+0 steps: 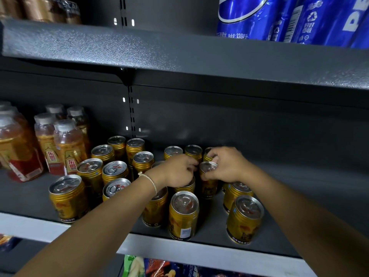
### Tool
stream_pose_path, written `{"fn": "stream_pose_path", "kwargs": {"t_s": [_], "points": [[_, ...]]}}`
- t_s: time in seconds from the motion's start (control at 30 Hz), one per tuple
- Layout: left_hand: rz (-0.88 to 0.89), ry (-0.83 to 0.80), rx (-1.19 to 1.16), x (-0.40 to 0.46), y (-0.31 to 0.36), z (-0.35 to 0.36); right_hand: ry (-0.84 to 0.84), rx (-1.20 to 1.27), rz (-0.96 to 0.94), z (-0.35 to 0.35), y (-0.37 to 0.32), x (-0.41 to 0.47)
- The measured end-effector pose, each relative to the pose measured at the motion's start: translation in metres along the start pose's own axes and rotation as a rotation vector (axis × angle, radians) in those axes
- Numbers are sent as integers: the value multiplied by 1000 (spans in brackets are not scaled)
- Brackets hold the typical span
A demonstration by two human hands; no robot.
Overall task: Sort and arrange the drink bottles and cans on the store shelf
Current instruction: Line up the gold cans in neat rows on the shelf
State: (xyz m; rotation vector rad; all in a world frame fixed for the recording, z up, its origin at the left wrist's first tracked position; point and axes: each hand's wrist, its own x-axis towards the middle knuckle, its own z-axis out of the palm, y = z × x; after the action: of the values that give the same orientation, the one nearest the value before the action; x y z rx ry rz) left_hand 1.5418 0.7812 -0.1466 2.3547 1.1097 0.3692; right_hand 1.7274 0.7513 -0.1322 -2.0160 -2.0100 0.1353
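Note:
Several gold drink cans [183, 214] with silver tops stand upright on the dark grey middle shelf [299, 196]. My right hand [225, 164] grips the top of one gold can [208, 186] in the middle rows. Beside it, my left hand [175, 172], with a braided wristband, closes over the top of another gold can [186, 186], mostly hidden under the fingers. At the left of the same shelf stand several clear bottles of amber drink [67, 148] with grey caps and gold and red labels.
The upper shelf board [179, 54] overhangs close above my hands; blue soda cans [279, 19] stand on it at the right, brown bottles [40, 9] at the left. The shelf's right part is bare. Snack packets [151, 266] lie on the level below.

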Motion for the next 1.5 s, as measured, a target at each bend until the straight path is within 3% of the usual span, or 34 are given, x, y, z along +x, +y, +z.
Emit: {"fn": "stream_pose_path", "kwargs": {"t_s": [0.43, 0.63, 0.73, 0.93, 1.07, 1.2, 1.5], "points": [[44, -69, 87, 6, 3, 8, 21, -107, 85, -2, 1, 5], [34, -102, 128, 9, 5, 6, -1, -82, 68, -3, 5, 5], [36, -125, 147, 9, 5, 6, -20, 60, 70, -11, 16, 3], [27, -39, 104, 18, 3, 12, 175, 81, 259, -36, 57, 7], [26, 30, 182, 29, 13, 18, 92, 448, 518, -12, 70, -7], [-28, 82, 210, 40, 24, 22, 44, 817, 534, 4, 72, -9], [-38, 160, 150, 45, 20, 28, 200, 1032, 520, 28, 88, -9]]}}
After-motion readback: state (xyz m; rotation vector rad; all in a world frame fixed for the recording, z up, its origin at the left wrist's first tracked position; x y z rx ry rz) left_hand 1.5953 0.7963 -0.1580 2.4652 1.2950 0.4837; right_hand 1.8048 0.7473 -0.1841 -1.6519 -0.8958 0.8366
